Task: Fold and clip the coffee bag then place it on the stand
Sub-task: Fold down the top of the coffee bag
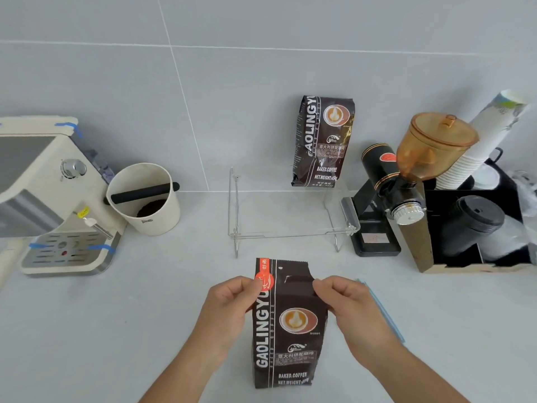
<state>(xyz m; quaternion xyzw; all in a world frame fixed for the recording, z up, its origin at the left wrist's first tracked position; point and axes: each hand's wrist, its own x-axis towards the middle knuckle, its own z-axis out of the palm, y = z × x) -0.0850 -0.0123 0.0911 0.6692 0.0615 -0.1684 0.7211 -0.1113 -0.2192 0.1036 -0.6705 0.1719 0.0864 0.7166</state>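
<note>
A dark brown coffee bag (286,324) stands upright on the counter close in front of me, its flat top strip unfolded and pointing up. My left hand (232,298) pinches the bag's upper left edge by the red label. My right hand (345,298) pinches the upper right edge. A thin light blue clip (383,312) lies on the counter just right of my right hand, partly hidden by it. The clear acrylic stand (290,231) with wire legs sits behind the bag, and a second coffee bag (322,141) stands on its back right part against the wall.
A cream espresso machine (55,199) is at the left with a cream knock box (145,199) beside it. A black grinder (395,181) with an amber hopper stands right of the stand. A black organizer (476,228) with paper cups and lids fills the right edge.
</note>
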